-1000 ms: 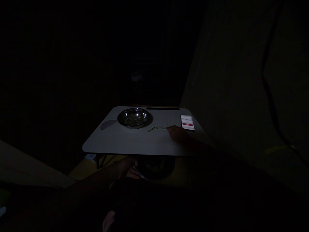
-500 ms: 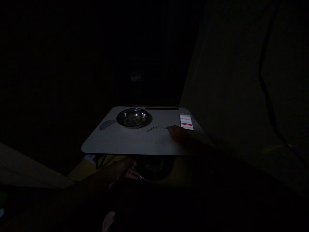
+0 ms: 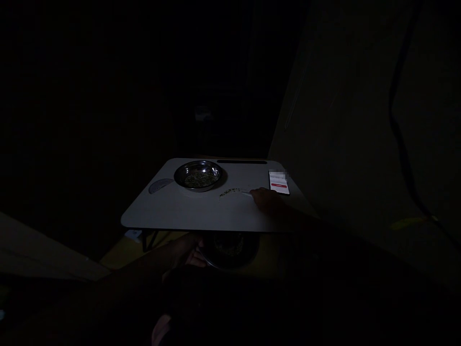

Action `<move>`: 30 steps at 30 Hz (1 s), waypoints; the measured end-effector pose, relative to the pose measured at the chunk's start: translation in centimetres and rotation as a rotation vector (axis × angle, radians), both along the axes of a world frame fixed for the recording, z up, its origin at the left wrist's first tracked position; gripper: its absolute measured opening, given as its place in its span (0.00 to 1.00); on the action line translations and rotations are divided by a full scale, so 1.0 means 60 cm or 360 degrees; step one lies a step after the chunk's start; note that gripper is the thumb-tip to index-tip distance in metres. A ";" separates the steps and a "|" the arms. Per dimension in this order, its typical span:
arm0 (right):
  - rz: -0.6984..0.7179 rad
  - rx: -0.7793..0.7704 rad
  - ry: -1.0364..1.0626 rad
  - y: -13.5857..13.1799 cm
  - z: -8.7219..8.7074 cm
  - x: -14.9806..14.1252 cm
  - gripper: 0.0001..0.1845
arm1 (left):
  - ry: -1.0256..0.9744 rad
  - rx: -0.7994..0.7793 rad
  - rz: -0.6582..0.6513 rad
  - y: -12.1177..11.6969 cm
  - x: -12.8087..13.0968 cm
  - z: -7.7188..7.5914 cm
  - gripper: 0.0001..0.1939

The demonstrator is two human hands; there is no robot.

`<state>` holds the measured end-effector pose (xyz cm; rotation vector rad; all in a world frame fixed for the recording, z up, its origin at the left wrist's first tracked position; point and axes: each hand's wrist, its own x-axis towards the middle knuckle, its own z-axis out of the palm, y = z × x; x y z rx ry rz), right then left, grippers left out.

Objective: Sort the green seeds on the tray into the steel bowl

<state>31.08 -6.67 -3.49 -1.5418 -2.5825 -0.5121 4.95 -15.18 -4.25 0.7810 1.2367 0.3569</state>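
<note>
My right hand (image 3: 266,199) is closed on a thin pale flat thing (image 3: 246,193) low over the white table (image 3: 169,214); its kind is too dark to make out. Just left of its tip lies a short curved row of small grains (image 3: 229,192). Below the table's front edge, my left hand (image 3: 192,251) grips the left rim of a dark metal bowl (image 3: 248,262), which has more grains (image 3: 230,247) inside. On the table's far left stands a shiny steel bowl (image 3: 198,189) with greenish grains (image 3: 200,180) at the bottom.
A lit phone (image 3: 279,182) lies at the table's right side, beside my right hand. A patterned semicircular mark (image 3: 160,186) is at the left. A dark slot (image 3: 242,162) runs along the back edge. A wall (image 3: 345,144) rises at the right.
My right hand has shifted very slightly to the right, and more of the pale thing shows at its fingertips. The left hand keeps its hold on the lower bowl.
</note>
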 end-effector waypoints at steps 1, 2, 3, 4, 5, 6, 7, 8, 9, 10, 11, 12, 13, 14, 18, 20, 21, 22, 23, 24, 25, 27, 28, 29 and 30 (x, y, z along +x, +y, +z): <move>0.0009 -0.0011 0.0001 0.000 0.000 -0.001 0.16 | 0.0002 -0.0005 -0.0006 0.000 0.000 0.000 0.05; 0.0015 -0.0025 0.0002 0.000 0.001 -0.002 0.16 | 0.0003 -0.0008 -0.0008 0.001 -0.001 -0.001 0.04; 0.0012 -0.0039 0.0006 0.000 0.001 -0.003 0.16 | 0.0002 -0.0009 -0.0009 0.001 -0.001 -0.001 0.04; 0.0005 -0.0053 0.0010 0.000 0.000 -0.005 0.16 | -0.0001 -0.0006 -0.0008 0.001 -0.001 -0.001 0.04; -0.0001 -0.0065 0.0013 0.001 0.000 -0.007 0.17 | -0.0003 -0.0004 -0.0006 0.001 -0.001 0.000 0.04; -0.0006 -0.0071 0.0015 0.001 0.000 -0.009 0.17 | 0.0003 -0.0005 -0.0003 0.001 0.000 0.001 0.03; -0.0005 -0.0068 0.0018 0.002 -0.001 -0.010 0.17 | 0.0014 -0.0005 0.0000 0.000 0.000 0.002 0.03; 0.0001 -0.0064 0.0018 0.003 -0.001 -0.011 0.17 | 0.0026 -0.0003 0.0000 0.000 0.001 0.004 0.03; 0.0006 -0.0065 0.0014 0.003 -0.001 -0.012 0.17 | 0.0043 -0.0006 0.0000 -0.001 0.001 0.005 0.03; -0.0002 -0.0065 0.0010 0.003 0.000 -0.012 0.17 | 0.0057 -0.0011 -0.0002 -0.001 0.001 0.006 0.03; -0.0012 -0.0062 0.0006 0.003 0.000 -0.012 0.17 | 0.0068 -0.0015 -0.0005 -0.002 0.001 0.007 0.03; -0.0022 -0.0056 0.0000 0.003 0.001 -0.012 0.17 | 0.0071 -0.0015 -0.0004 -0.002 0.001 0.007 0.03; -0.0031 -0.0047 -0.0008 0.003 0.002 -0.012 0.17 | 0.0069 -0.0017 -0.0002 -0.003 0.000 0.007 0.03; -0.0038 -0.0034 -0.0016 0.002 0.003 -0.011 0.17 | 0.0070 -0.0020 0.0002 -0.003 -0.001 0.006 0.03; -0.0091 -0.0068 -0.0074 0.000 0.009 -0.011 0.18 | 0.0076 0.0004 0.0033 -0.003 -0.003 0.007 0.04; -0.0138 -0.0113 -0.0107 -0.002 0.013 -0.011 0.18 | 0.0067 0.0006 0.0036 -0.004 -0.001 0.009 0.03; -0.0156 -0.0125 -0.0119 -0.002 0.014 -0.011 0.18 | 0.0065 -0.0004 0.0038 -0.004 -0.001 0.010 0.03; -0.0164 -0.0126 -0.0123 -0.003 0.014 -0.011 0.18 | 0.0063 -0.0015 0.0037 -0.005 0.000 0.010 0.02; -0.0165 -0.0121 -0.0122 -0.003 0.014 -0.011 0.18 | 0.0063 -0.0016 0.0035 -0.005 0.000 0.011 0.02; -0.0164 -0.0112 -0.0118 -0.003 0.014 -0.011 0.18 | 0.0065 -0.0010 0.0033 -0.006 0.000 0.011 0.02; -0.0163 -0.0103 -0.0111 -0.002 0.013 -0.011 0.18 | 0.0074 -0.0002 0.0032 -0.006 0.000 0.010 0.02; -0.0156 -0.0085 -0.0089 0.001 0.010 -0.010 0.18 | 0.0087 0.0012 0.0027 -0.007 -0.001 0.009 0.03; -0.0147 -0.0073 -0.0072 0.003 0.008 -0.010 0.18 | 0.0092 0.0013 0.0030 -0.007 -0.002 0.009 0.03; -0.0142 -0.0060 -0.0051 0.004 0.006 -0.009 0.17 | 0.0096 0.0007 0.0031 -0.007 -0.002 0.009 0.03; -0.0138 -0.0046 -0.0029 0.006 0.005 -0.009 0.17 | 0.0094 -0.0004 0.0028 -0.007 -0.002 0.009 0.03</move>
